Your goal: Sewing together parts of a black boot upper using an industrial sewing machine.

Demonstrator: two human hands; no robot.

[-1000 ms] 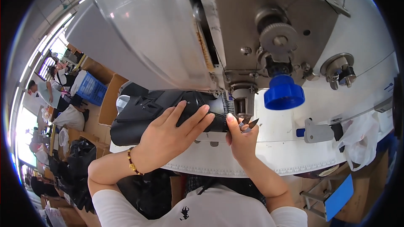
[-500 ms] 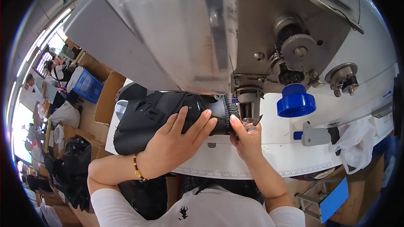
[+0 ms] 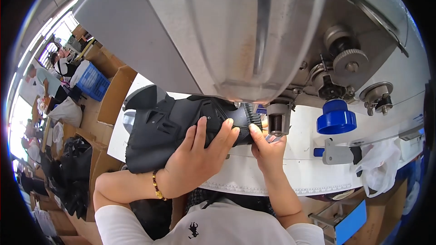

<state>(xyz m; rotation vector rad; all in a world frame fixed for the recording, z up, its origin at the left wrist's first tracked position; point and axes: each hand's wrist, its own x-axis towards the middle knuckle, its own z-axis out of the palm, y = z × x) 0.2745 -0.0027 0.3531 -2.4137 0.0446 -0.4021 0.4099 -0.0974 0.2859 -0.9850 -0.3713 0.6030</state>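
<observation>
A black moulded piece (image 3: 147,143) with raised panels and a ribbed, comb-like edge (image 3: 252,114) lies on the white sewing table, partly under the machine head. Its exact kind is not clear. My left hand (image 3: 195,156) rests flat on top of it, fingers spread. At the ribbed end, my right hand (image 3: 269,152) pinches the piece's near edge, thumb on top and the other fingers mostly hidden. Just beside that hand is the machine's metal bobbin-like part (image 3: 278,118). The sewing machine (image 3: 150,41) hides the far side of the piece.
To the right of the bobbin-like part is a blue round cap (image 3: 336,120), with a grey metal bracket (image 3: 337,153) below. A white plastic bag (image 3: 379,165) hangs at the table's right. Cardboard boxes (image 3: 113,95), a blue crate (image 3: 93,81) and people are at left.
The view has shifted, so the machine head sits farther right. The black piece has turned slightly, its left end swinging nearer. Both hands keep their places on it.
</observation>
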